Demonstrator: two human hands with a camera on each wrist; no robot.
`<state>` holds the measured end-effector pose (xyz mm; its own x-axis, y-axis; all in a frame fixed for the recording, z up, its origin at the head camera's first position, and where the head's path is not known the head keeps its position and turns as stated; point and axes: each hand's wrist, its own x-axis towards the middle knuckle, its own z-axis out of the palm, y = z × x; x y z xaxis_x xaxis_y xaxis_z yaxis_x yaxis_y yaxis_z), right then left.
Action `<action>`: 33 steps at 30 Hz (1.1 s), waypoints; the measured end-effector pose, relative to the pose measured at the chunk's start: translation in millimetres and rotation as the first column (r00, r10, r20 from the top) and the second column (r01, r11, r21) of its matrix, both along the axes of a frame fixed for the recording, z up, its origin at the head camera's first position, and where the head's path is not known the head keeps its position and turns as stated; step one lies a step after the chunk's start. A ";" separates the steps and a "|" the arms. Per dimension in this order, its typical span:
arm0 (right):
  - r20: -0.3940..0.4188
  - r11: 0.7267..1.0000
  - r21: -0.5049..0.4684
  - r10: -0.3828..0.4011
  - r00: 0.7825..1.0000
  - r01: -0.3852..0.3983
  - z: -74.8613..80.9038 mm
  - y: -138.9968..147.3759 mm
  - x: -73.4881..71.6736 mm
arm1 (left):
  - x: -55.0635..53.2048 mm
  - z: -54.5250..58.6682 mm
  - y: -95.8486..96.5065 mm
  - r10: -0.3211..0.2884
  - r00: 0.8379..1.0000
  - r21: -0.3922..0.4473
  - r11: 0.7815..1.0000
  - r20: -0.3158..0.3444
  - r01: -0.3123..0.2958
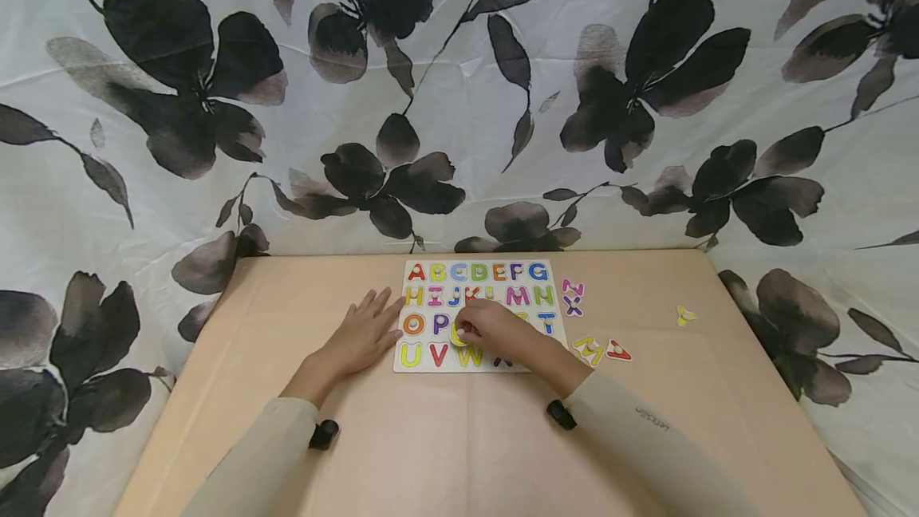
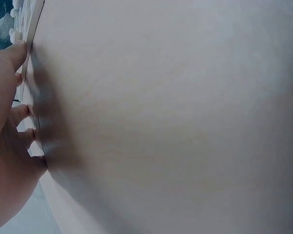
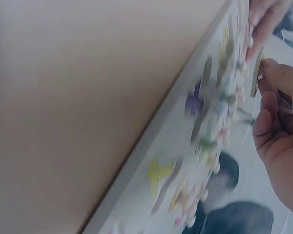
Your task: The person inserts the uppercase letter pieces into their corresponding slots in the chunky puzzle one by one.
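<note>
A white alphabet puzzle board [image 1: 424,367] with bright capital letters lies at the table's far side. My right hand [image 1: 498,331] is over its middle and covers several letters. Between thumb and fingertips it pinches a thin letter piece [image 3: 257,73] with a yellow face, seen nearly edge-on above the board in the right wrist view; which letter it is I cannot tell. At the board's left edge, my left hand [image 1: 368,332] rests with fingers spread, thumb and fingertips right at the rim. In the left wrist view its thumb [image 2: 17,53] touches the board's side.
Right of the board lie loose letters: a pink N [image 1: 573,287], a purple X [image 1: 573,306], a yellow M [image 1: 589,351] and a red A [image 1: 618,350]. Farther right is a yellow Y [image 1: 685,315]. A flowered cloth [image 1: 459,102] hangs behind the tan table [image 1: 431,445].
</note>
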<state>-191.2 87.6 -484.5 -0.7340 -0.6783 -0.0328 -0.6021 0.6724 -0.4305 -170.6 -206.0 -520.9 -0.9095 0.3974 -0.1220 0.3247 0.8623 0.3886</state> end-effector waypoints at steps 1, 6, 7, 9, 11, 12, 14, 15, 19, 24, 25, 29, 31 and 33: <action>0.006 1.000 0.014 0.013 1.000 -0.013 -1.0 -5.4 0.4 | 0.3 0.4 0.3 0.001 1.000 0.001 1.000 -0.001 -0.001; 0.011 0.994 0.055 0.091 0.996 -0.092 -3.9 -30.2 1.0 | 0.7 1.9 0.3 0.001 1.000 0.001 1.000 0.001 -0.001; 0.000 0.992 0.062 0.110 0.994 -0.110 -4.6 -34.5 1.1 | 0.5 2.0 0.2 0.000 1.000 0.003 1.000 0.001 0.000; -0.025 0.987 0.072 0.148 0.989 -0.145 -5.0 -42.5 1.2 | 0.2 1.9 0.0 -0.005 1.000 0.005 1.000 -0.001 0.005; -0.036 0.982 0.084 0.170 0.985 -0.166 -5.6 -49.7 2.1 | -0.2 1.6 -0.2 -0.009 1.000 0.002 1.000 -0.002 0.009; -0.039 0.980 0.090 0.181 0.983 -0.177 -6.0 -53.1 2.6 | -0.4 1.4 -0.3 -0.011 1.000 0.000 1.000 -0.005 0.011; -0.034 0.976 0.101 0.199 0.980 -0.194 -6.6 -59.3 4.0 | -0.6 1.1 -0.6 -0.015 1.000 -0.005 1.000 -0.008 0.015; -0.030 0.974 0.105 0.205 0.978 -0.201 -7.3 -62.1 4.7 | -0.7 1.0 -0.8 -0.016 1.000 -0.005 1.000 -0.009 0.016; -0.048 0.966 0.122 0.235 0.971 -0.228 -10.4 -71.9 5.3 | -1.0 0.5 -1.7 -0.023 0.999 -0.009 1.000 -0.024 0.023; -0.066 0.967 0.109 0.238 0.969 -0.230 -12.8 -79.0 3.6 | -2.1 0.1 -1.5 -0.026 0.999 -0.016 1.000 -0.038 0.026; -0.069 0.967 0.108 0.240 0.968 -0.232 -12.7 -80.2 3.5 | -2.3 0.1 -1.5 -0.026 0.999 -0.017 1.000 -0.038 0.025; -0.067 0.965 0.109 0.245 0.967 -0.237 -13.4 -84.9 4.9 | -2.3 -0.7 -1.7 -0.024 0.999 -0.021 1.000 -0.035 0.023; -0.057 0.966 0.112 0.240 0.969 -0.233 -13.4 -86.6 6.2 | -2.2 -1.4 -1.6 -0.025 0.999 -0.027 0.999 -0.034 0.024; -0.046 0.969 0.114 0.227 0.973 -0.221 -14.4 -87.7 7.0 | -1.9 -1.9 -1.4 -0.025 0.999 -0.029 0.999 -0.033 0.025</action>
